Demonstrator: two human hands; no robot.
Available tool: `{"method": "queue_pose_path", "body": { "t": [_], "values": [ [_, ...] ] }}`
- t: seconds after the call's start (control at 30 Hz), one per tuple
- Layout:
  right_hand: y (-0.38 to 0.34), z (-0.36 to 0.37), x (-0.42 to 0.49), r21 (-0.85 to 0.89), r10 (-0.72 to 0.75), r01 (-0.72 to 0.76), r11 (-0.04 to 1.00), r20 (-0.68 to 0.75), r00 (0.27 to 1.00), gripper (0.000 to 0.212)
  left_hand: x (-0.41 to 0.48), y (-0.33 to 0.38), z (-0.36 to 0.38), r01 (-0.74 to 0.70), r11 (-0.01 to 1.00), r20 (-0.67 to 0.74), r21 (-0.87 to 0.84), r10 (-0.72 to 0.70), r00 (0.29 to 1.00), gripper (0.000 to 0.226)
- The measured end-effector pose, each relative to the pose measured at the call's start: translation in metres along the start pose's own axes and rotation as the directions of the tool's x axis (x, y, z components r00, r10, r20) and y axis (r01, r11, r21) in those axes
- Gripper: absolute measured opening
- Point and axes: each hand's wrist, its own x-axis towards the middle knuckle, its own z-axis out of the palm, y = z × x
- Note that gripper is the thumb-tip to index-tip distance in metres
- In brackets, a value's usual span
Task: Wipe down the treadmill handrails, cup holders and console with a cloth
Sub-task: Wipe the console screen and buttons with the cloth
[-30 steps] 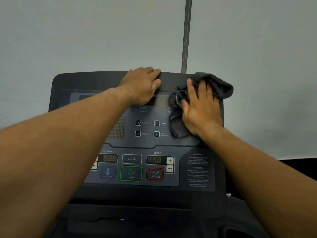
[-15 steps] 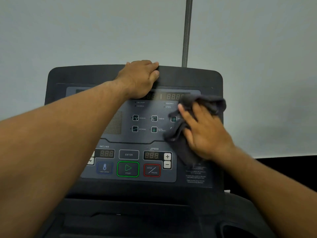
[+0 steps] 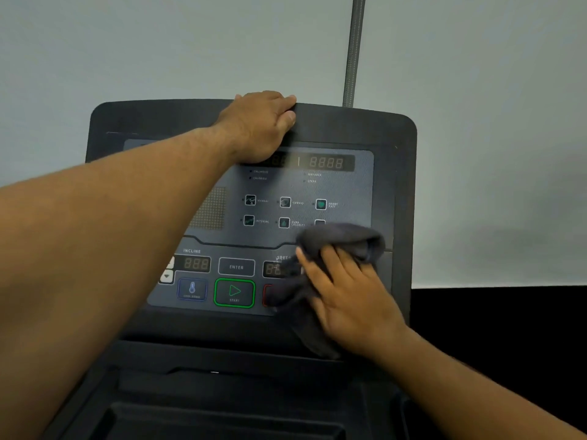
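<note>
The dark treadmill console [image 3: 394, 138] fills the middle of the view, its panel facing me. My left hand [image 3: 260, 125] grips the console's top edge, fingers curled over the back and thumb on the front face. My right hand [image 3: 349, 293] lies flat with spread fingers on a dark grey cloth [image 3: 343, 236] and presses it against the lower right of the panel. The cloth covers the speed display's right part and most of the red stop button. It bunches up above my fingertips and hangs down below my palm.
The green start button [image 3: 234, 293], the enter key [image 3: 236, 267] and the incline display [image 3: 196, 263] sit left of the cloth. A grey pipe [image 3: 352, 49] runs up the pale wall behind the console. A dark recessed tray [image 3: 222, 408] lies below the panel.
My right hand has slid the cloth down the right side of the panel, from the top corner to the speed controls. My left hand has kept its grip on the top edge.
</note>
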Motion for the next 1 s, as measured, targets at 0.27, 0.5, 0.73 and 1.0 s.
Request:
{"method": "queue_pose_path", "body": {
  "t": [0.27, 0.5, 0.73, 1.0],
  "values": [
    [0.096, -0.036, 0.063, -0.087, 0.140, -0.153, 0.984, -0.144, 0.980, 0.066, 0.003, -0.002, 0.002, 0.006, 1.000, 0.003, -0.018, -0.006, 1.000, 0.051],
    [0.012, -0.016, 0.080, 0.000, 0.326, -0.331, 0.944, -0.183, 0.928, 0.067, 0.002, -0.002, 0.002, 0.001, 1.000, -0.006, -0.015, -0.001, 1.000, 0.050],
    [0.032, -0.004, -0.011, -0.038, -0.107, 0.107, 0.994, 0.003, 0.994, 0.065, -0.005, -0.013, -0.022, 0.009, 1.000, 0.100, 0.018, -0.010, 0.995, 0.047],
    [0.052, -0.030, 0.089, -0.015, 0.267, -0.274, 0.962, -0.178, 0.947, 0.064, -0.033, -0.060, -0.040, 0.084, 0.995, 0.089, 0.046, -0.088, 0.992, 0.031]
  ]
}}
